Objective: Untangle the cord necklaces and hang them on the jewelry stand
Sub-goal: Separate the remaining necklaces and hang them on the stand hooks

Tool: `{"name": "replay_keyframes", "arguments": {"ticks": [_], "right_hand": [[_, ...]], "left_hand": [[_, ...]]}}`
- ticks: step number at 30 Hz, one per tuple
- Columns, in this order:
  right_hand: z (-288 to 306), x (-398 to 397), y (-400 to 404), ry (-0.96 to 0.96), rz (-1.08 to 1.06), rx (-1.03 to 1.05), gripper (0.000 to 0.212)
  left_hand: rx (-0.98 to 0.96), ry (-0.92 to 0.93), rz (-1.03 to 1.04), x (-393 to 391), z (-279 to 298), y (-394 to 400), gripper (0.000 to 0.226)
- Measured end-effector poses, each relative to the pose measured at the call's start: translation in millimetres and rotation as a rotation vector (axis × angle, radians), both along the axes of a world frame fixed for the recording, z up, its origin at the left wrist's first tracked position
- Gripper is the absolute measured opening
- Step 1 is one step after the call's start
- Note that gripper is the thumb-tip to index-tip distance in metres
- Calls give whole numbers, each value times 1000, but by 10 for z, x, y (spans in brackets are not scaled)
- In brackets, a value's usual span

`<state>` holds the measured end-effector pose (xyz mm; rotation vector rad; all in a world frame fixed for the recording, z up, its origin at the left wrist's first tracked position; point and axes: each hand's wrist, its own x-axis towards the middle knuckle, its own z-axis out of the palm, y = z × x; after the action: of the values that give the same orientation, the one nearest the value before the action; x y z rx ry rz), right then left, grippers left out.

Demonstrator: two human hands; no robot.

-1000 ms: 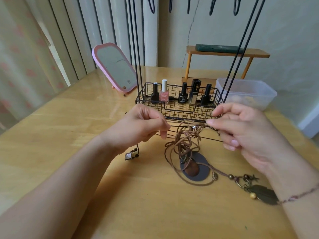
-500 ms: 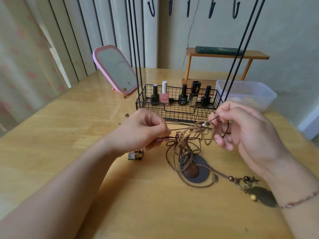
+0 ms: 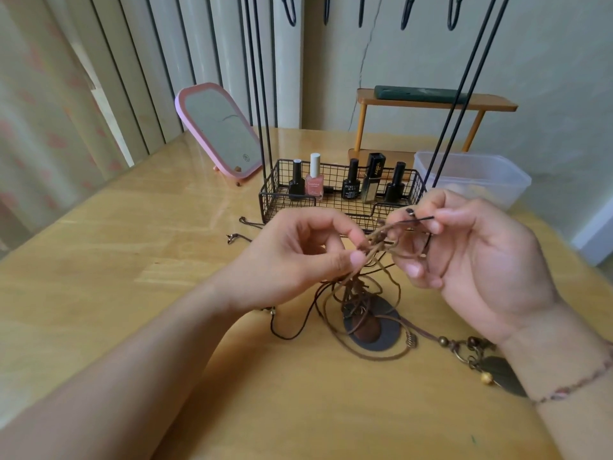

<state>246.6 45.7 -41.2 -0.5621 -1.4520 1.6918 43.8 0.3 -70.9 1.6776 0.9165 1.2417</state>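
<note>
A tangle of brown and black cord necklaces (image 3: 361, 287) hangs between my hands above the wooden table. My left hand (image 3: 298, 257) pinches the brown cords at the knot. My right hand (image 3: 474, 247) pinches a thin black cord end with a small bead. A round dark pendant (image 3: 371, 330) lies on the table under the tangle. A bronze leaf pendant (image 3: 501, 376) with beads lies by my right wrist. The black wire jewelry stand (image 3: 341, 207) stands just behind my hands, its rods rising to hooks (image 3: 406, 13) at the top.
Several nail polish bottles (image 3: 315, 182) stand in the stand's basket. A pink mirror (image 3: 219, 131) leans at the back left. A clear plastic tub (image 3: 477, 177) and a small wooden shelf (image 3: 431, 104) are at the back right. A thin chain (image 3: 238, 237) lies left of the basket.
My hands have come closer together and lifted the tangle higher. My right hand has drawn a black cord end out above the knot.
</note>
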Motion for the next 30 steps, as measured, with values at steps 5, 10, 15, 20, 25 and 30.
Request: {"name": "replay_keyframes", "arguments": {"ticks": [5,10,15,20,25,30], "right_hand": [[41,30,23,-9,-137,-10,23],[40,6,-7,50,-153,-13,25],[13,-53,-52,42,-41,17,18],[-2,-22,-13,11,-18,-27,21],[-6,-15,-4,-10,23,-5,20],[-21,6,41,-40,-50,40,18]], "left_hand": [[18,57,64,-56,31,11,30],[51,62,209,-58,34,-4,26],[149,77,153,70,20,-56,25],[189,33,153,97,9,-50,14],[144,15,83,87,5,-45,16],[54,-23,120,52,-19,-22,15]]}}
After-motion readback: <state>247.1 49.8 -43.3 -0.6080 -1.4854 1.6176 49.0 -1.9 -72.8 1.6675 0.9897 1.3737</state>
